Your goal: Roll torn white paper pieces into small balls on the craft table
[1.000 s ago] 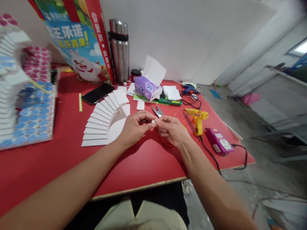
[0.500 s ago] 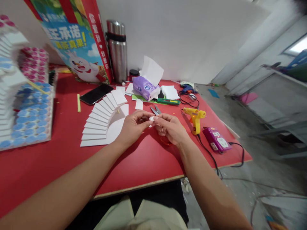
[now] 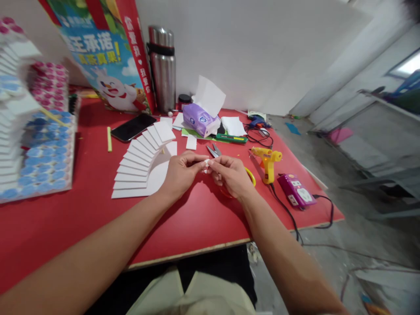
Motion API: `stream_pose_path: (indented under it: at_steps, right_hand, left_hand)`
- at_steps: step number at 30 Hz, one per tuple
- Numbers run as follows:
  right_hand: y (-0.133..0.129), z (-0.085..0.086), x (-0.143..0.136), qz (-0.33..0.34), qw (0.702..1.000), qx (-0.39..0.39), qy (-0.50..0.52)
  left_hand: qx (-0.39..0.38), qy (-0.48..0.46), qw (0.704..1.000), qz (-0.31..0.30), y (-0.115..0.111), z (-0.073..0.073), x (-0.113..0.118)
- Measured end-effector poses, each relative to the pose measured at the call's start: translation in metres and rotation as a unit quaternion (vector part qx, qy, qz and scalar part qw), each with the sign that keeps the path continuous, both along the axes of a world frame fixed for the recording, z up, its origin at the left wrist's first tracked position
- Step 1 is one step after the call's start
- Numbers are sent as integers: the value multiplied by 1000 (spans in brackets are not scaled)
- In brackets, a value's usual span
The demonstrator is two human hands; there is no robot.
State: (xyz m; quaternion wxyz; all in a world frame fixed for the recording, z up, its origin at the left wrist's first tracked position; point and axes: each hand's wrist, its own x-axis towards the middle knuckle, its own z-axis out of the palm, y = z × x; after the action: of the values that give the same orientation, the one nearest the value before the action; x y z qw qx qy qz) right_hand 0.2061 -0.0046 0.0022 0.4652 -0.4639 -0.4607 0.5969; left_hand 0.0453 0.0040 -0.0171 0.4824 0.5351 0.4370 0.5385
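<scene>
A small white piece [image 3: 206,163] is pinched between the fingertips of both hands above the red table [image 3: 193,223]. My left hand [image 3: 183,173] grips it from the left, thumb and fingers closed. From the right, my right hand [image 3: 230,174] holds the same piece, its fingers curled. Scissors [image 3: 214,151] lie beneath my right hand, blades pointing away and part of the handles hidden. To the left of my left hand, a curved fan of white stepped slabs [image 3: 133,170] rests on a white base.
A yellow glue gun [image 3: 267,162] and purple power strip [image 3: 298,191] with cables lie right. Behind are a phone [image 3: 133,127], steel flask [image 3: 163,72], purple tissue pack [image 3: 200,119] and green cutter [image 3: 231,138]. Blue and pink rolls [image 3: 49,153] stand left.
My right hand has shifted slightly left, and more of the yellow scissor handle shows beside it. The white piece is turned a little between the fingertips. The view has moved slightly.
</scene>
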Motion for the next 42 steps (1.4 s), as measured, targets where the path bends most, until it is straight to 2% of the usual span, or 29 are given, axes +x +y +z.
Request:
stream_pose_path:
  at_steps: [6,9,11,14,18,20,22,24,26,29,32,36,42]
  right_hand:
    - [0,4,2,-11,998,-52,35]
    - [1,3,3,2,998,-58,30]
    - [2,0,3,-13,999,-37,11]
    - [5,-4,4,-73,997,24,-31]
    - [6,-7,6,-122,981,106,-109]
    - [6,-7,9,-148,958,155,-191]
    - [6,-7,13,-158,920,219,-285]
    - [5,-8,16,-122,874,291,-370]
    - [5,-9,17,-49,834,339,-433]
    - [3,-10,15,33,795,337,-504]
    - [2,-12,11,62,767,323,-551]
    - [4,-16,12,51,768,311,-558]
    - [12,-18,22,-90,801,306,-506]
  left_hand:
    - [46,70,994,-68,-2,6,-4]
    - [80,115,988,-68,-4,7,-5]
    - [103,145,983,-52,-4,5,-6]
    - [138,196,970,-24,0,3,-9]
    - [197,327,924,0,6,6,-16]
    - [208,401,892,3,8,8,-20]
    - [204,467,860,-3,11,8,-22]
    - [196,523,829,-13,13,7,-24]
    - [188,565,803,-17,14,6,-25]
    - [176,606,776,-6,15,7,-27]
    - [167,626,762,9,14,10,-29]
    - [161,652,741,19,15,11,-33]
    - [153,670,727,16,18,8,-35]
